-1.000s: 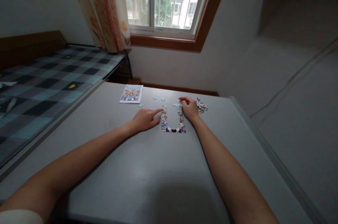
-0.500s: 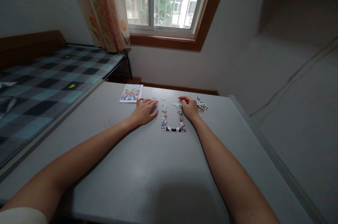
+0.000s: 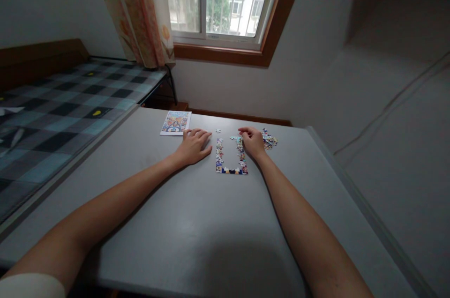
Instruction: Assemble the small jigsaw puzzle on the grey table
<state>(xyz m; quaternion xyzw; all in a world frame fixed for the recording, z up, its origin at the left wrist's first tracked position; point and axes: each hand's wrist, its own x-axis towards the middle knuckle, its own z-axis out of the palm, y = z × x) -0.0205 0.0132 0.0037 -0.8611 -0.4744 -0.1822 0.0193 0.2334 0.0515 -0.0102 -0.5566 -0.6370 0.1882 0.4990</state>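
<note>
A partly joined jigsaw frame, shaped like a U, lies on the grey table. My left hand rests flat on the table just left of the frame, fingers stretched forward and slightly apart, over the spot where loose pieces lay. My right hand is curled at the top of the frame's right arm, fingertips pinched on a pale blue puzzle piece. A heap of loose pieces lies right of that hand. One loose piece sits beyond the frame.
A printed reference picture lies on the table at the far left of my left hand. A bed with a checked cover stands along the table's left edge. A window and curtain are behind; a wall is on the right.
My left hand moved from pointing at the frame's left arm to lying flat farther forward and left, covering small loose pieces. My right hand stayed put.
</note>
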